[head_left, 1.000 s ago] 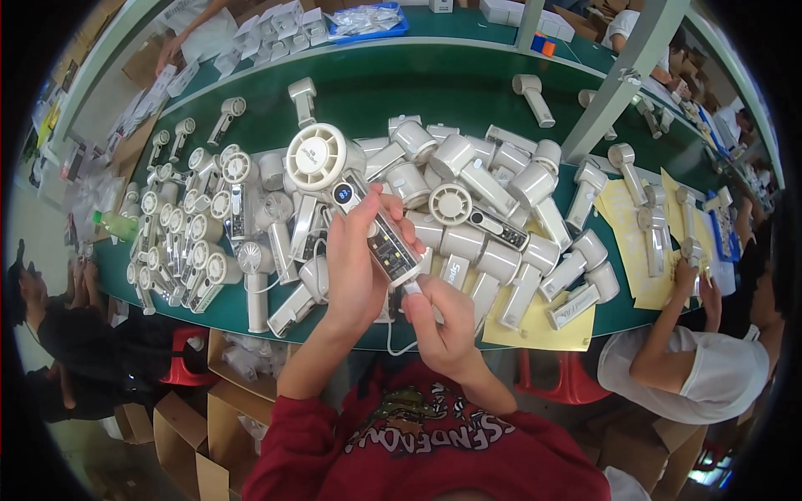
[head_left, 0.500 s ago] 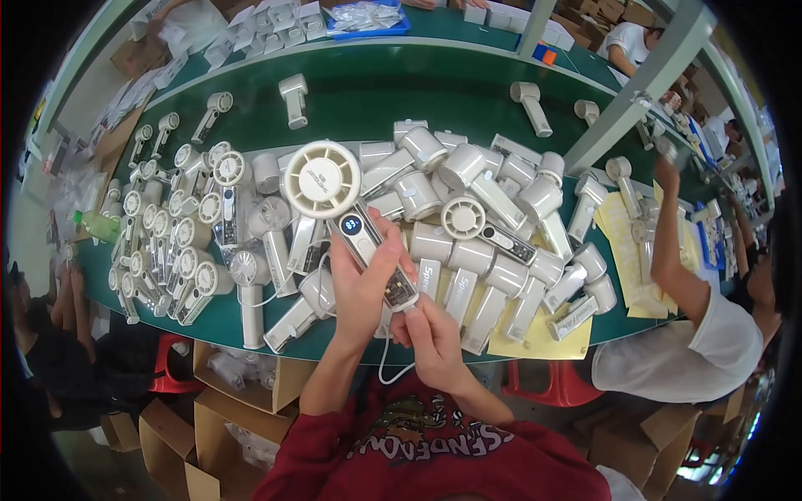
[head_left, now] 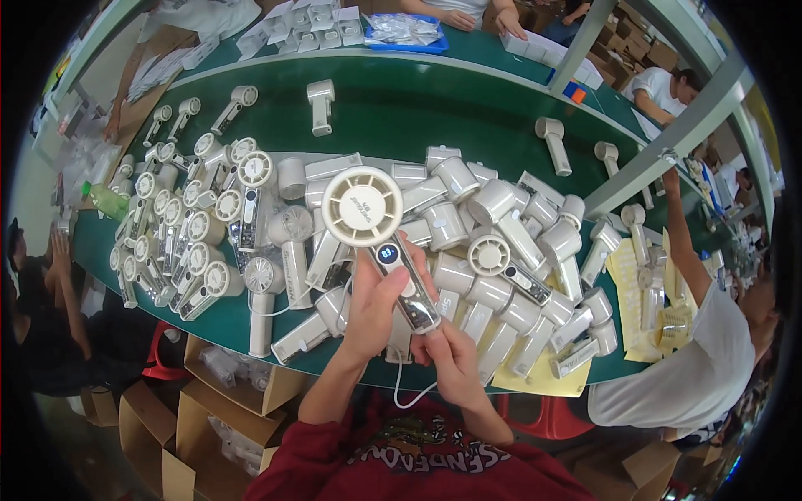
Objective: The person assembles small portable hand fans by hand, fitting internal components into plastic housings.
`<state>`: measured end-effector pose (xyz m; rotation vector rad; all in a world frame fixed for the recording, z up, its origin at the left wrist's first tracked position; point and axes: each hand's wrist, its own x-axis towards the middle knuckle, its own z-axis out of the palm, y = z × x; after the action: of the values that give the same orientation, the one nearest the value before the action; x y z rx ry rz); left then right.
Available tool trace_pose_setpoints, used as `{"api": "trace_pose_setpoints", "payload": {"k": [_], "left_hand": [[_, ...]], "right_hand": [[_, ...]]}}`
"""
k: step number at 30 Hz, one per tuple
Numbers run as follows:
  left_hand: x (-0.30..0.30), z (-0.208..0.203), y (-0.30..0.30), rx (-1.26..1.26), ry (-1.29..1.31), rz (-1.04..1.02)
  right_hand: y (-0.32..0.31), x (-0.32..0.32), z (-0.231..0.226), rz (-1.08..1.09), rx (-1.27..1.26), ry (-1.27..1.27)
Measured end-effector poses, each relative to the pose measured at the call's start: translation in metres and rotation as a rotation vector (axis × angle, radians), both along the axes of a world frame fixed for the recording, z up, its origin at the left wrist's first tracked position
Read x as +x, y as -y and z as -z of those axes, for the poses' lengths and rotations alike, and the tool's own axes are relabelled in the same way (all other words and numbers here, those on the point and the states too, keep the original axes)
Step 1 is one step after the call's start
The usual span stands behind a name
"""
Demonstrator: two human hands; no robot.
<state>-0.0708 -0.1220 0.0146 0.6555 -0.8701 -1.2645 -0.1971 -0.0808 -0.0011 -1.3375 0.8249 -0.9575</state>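
A white handheld fan (head_left: 362, 207) with a round slotted head points up and left over the near edge of the table. My left hand (head_left: 373, 309) is closed round its handle, the thumb lying on the front below a small lit round display (head_left: 388, 254). At the handle's lower end my right hand (head_left: 455, 363) pinches the plug of a white cable (head_left: 398, 386); the fingers hide the plug itself. The cable loops down below my right hand. Close by on the right lies another fan (head_left: 489, 255) with its slotted head facing up.
Many fans (head_left: 200, 225) crowd the left of the green table (head_left: 213, 321); more white ones (head_left: 493, 200) pile up on the right. Yellow sheets (head_left: 547, 376) lie under some. Open cardboard boxes (head_left: 209, 434) stand below. A co-worker's arm (head_left: 687, 234) reaches in at right.
The whole view has shifted, so the scene sits lower and further right. The fan has come slightly right within my hands. Across the table, a person's hand now rests on white boxes.
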Motion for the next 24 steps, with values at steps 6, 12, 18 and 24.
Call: {"api": "trace_pose_setpoints", "payload": {"k": [6, 12, 18, 24], "left_hand": [[-0.001, 0.004, 0.001, 0.054, -0.032, 0.115], [-0.002, 0.003, 0.002, 0.056, -0.001, 0.128], [0.003, 0.010, 0.002, 0.022, -0.111, 0.211], [0.003, 0.014, 0.001, -0.003, -0.124, 0.202]], "right_hand": [[-0.006, -0.001, 0.003, 0.028, -0.037, 0.031], [-0.004, -0.007, 0.000, 0.034, -0.027, 0.029], [-0.005, -0.004, 0.003, 0.051, -0.039, 0.065], [-0.004, -0.003, 0.006, 0.034, -0.017, 0.054]]}}
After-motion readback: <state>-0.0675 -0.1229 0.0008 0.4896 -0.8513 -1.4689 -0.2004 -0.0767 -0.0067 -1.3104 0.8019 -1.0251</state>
